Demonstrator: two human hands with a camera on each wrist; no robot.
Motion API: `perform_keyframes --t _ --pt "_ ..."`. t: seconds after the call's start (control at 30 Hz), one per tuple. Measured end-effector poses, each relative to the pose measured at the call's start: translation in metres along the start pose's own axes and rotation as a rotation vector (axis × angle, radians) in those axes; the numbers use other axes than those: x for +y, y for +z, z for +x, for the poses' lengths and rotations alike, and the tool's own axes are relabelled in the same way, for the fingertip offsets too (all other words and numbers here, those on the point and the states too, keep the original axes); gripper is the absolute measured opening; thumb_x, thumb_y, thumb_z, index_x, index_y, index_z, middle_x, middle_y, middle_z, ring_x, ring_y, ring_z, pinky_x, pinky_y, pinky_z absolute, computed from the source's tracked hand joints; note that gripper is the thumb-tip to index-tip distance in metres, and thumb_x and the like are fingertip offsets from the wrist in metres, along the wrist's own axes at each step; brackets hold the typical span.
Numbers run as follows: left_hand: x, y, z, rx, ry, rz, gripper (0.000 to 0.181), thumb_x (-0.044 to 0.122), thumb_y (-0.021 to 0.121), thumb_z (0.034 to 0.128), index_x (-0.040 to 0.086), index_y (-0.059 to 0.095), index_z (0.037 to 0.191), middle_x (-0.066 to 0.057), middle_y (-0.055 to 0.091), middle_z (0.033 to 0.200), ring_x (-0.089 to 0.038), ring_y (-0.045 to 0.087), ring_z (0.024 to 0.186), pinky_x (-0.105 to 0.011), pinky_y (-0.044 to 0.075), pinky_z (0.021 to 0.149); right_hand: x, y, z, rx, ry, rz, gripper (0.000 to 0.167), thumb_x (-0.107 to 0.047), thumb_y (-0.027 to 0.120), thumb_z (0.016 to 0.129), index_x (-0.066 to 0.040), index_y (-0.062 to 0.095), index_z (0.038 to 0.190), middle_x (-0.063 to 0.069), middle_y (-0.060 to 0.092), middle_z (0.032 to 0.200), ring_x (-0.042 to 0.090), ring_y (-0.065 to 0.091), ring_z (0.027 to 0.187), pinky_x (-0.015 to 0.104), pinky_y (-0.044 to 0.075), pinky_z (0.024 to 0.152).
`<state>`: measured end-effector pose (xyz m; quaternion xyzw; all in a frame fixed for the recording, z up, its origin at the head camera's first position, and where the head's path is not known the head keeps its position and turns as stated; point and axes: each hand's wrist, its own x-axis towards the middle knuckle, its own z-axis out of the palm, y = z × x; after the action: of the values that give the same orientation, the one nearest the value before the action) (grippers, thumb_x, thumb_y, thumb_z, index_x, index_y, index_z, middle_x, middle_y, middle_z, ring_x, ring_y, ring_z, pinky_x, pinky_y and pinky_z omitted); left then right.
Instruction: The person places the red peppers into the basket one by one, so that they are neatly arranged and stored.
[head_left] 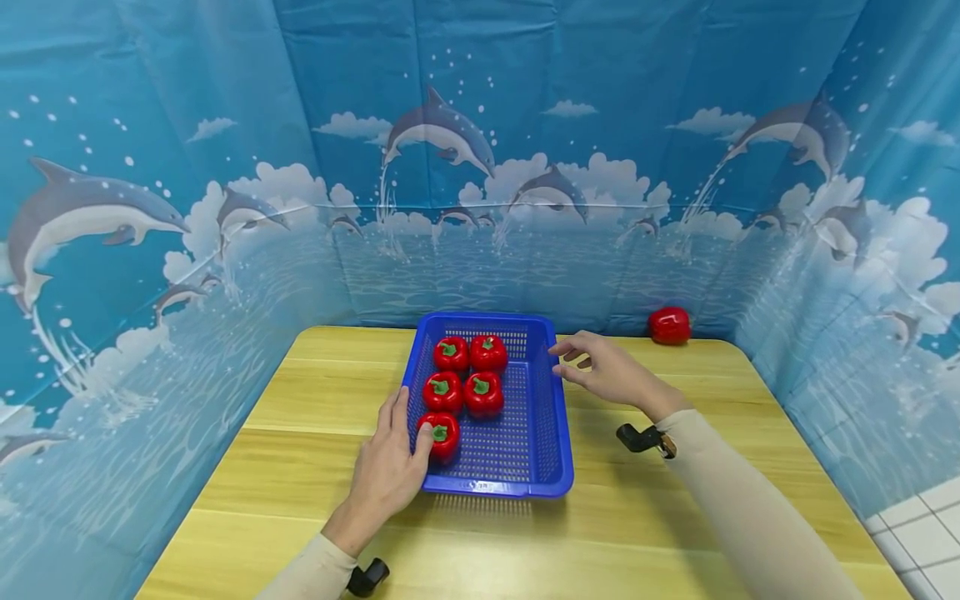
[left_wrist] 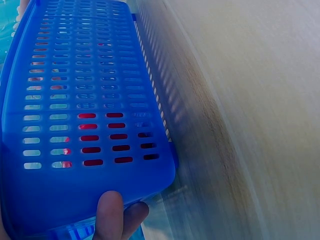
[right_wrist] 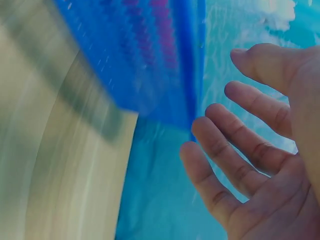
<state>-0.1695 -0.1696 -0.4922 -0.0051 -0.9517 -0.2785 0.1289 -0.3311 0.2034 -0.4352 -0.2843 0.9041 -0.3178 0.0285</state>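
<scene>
A blue plastic basket [head_left: 498, 487] with slotted walls sits in the middle of the table. Several red bell peppers [head_left: 483, 395] with green stems stand inside it, mostly along its left half. My left hand [head_left: 386, 467] grips the basket's left rim, thumb over the inside near the closest pepper. In the left wrist view, fingertips [left_wrist: 110, 212] press against the basket's end below the slotted wall [left_wrist: 85, 190]. My right hand [head_left: 611, 371] is beside the right rim, fingers loosely bent and holding nothing. The right wrist view shows its fingers [right_wrist: 220, 140] spread; whether they touch the rim I cannot tell.
One more red bell pepper [head_left: 669, 325] lies on its side at the table's back right. The wooden table [head_left: 300, 417] meets a blue dolphin-print curtain [head_left: 480, 250] at the back and sides. White tiles [head_left: 918, 533] show at the lower right.
</scene>
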Motion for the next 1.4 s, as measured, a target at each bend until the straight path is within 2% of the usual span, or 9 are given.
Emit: perform_keyframes --t 0.23,0.5,0.6,0.8,0.97,1.03,1.2,1.4 --pt "0.001 0.0 0.001 0.001 -0.001 -0.006 0.075 0.038 0.057 0.1196 0.0 0.036 0.181 -0.028 0.043 0.183 -0.051 0.081 0.115 -0.076 0.06 0.109 0.048 -0.009 -0.011 0.057 0.057 0.005 0.04 -0.028 0.072 0.118 -0.006 0.074 0.151 0.023 0.071 0.153 0.044 0.075 0.134 0.064 0.065 0.111" --pt "-0.001 0.0 0.0 0.011 -0.018 -0.016 0.076 0.038 0.059 0.1191 0.0 0.036 0.181 -0.027 0.043 0.183 -0.051 0.081 0.115 -0.074 0.062 0.107 0.093 -0.027 -0.017 0.141 0.113 -0.033 0.051 -0.032 0.069 0.119 -0.002 0.066 0.16 0.031 0.06 0.164 0.056 0.069 0.141 0.072 0.062 0.112" --pt "-0.002 -0.001 0.001 0.019 -0.02 -0.013 0.076 0.038 0.059 0.119 0.001 0.036 0.181 -0.027 0.043 0.183 -0.052 0.08 0.121 -0.074 0.063 0.106 0.112 -0.033 -0.017 0.17 0.159 -0.017 0.06 -0.033 0.066 0.121 0.0 0.055 0.169 0.037 0.049 0.172 0.061 0.061 0.148 0.077 0.057 0.115" --pt "-0.002 -0.001 0.002 0.014 -0.018 -0.011 0.077 0.038 0.06 0.1182 0.002 0.035 0.181 -0.025 0.042 0.184 -0.048 0.082 0.11 -0.075 0.062 0.105 0.148 -0.044 -0.022 0.259 0.27 -0.004 0.076 -0.031 0.065 0.12 0.008 0.033 0.178 0.049 0.021 0.178 0.071 0.04 0.155 0.087 0.044 0.118" --pt "-0.001 0.002 0.003 0.021 -0.017 -0.014 0.077 0.039 0.061 0.1178 0.002 0.036 0.181 -0.024 0.042 0.184 -0.046 0.082 0.103 -0.073 0.063 0.101 0.175 -0.051 -0.025 0.335 0.349 0.019 0.088 -0.031 0.066 0.119 0.01 0.018 0.181 0.048 0.0 0.183 0.078 0.009 0.164 0.094 0.031 0.12" --pt "-0.001 0.004 0.004 0.021 -0.011 -0.015 0.077 0.039 0.061 0.118 0.002 0.036 0.181 -0.024 0.042 0.184 -0.045 0.081 0.1 -0.073 0.063 0.101 0.185 -0.054 -0.026 0.353 0.367 0.022 0.091 -0.029 0.066 0.119 0.01 0.013 0.182 0.047 -0.006 0.185 0.08 0.003 0.164 0.095 0.028 0.12" --pt "-0.001 0.005 0.005 0.018 -0.003 -0.021 0.077 0.039 0.061 0.1177 0.002 0.036 0.181 -0.023 0.042 0.184 -0.043 0.08 0.095 -0.076 0.062 0.103 0.203 -0.062 -0.022 0.348 0.402 -0.001 0.096 -0.027 0.065 0.119 0.007 0.003 0.183 0.046 -0.013 0.186 0.083 0.0 0.161 0.098 0.024 0.116" --pt "-0.002 0.005 0.003 0.023 -0.02 -0.023 0.078 0.039 0.062 0.1168 0.003 0.036 0.181 -0.023 0.042 0.185 -0.043 0.08 0.097 -0.077 0.06 0.106 0.216 -0.07 -0.011 0.27 0.366 -0.077 0.104 -0.029 0.069 0.117 0.009 -0.002 0.182 0.05 -0.01 0.184 0.083 -0.002 0.163 0.097 0.009 0.121"
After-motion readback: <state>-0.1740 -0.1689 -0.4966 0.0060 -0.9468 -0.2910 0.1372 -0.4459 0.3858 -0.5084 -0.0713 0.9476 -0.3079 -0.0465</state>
